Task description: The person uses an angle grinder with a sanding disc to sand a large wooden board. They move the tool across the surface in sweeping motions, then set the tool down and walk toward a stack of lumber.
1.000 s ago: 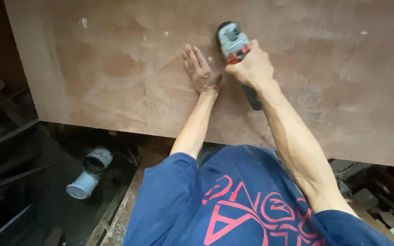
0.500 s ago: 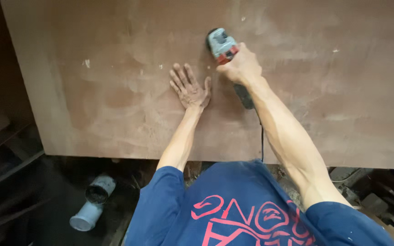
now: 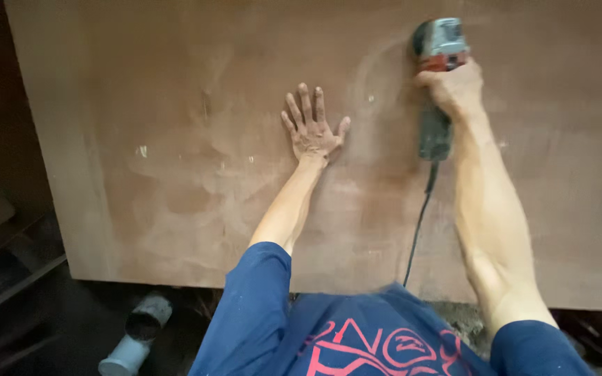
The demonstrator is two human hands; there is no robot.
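A large brown plywood sheet [image 3: 175, 104] dusted with fine powder fills most of the head view. My left hand [image 3: 311, 125] lies flat on it, palm down, fingers spread. My right hand [image 3: 454, 87] grips a grey and red corded power grinder [image 3: 437, 52] whose head rests on the sheet at the upper right. Its black cord [image 3: 418, 223] trails back over the board toward my blue shirt.
A grey plastic pipe piece [image 3: 134, 334] lies on the dark floor below the sheet's near left edge. Dark wooden planks [image 3: 8, 271] sit at the far left. Debris shows past the lower right corner of the sheet.
My right hand has carried the grinder up and to the right across the sheet. My left hand stays flat on the board and sits a little further right. The view has shifted.
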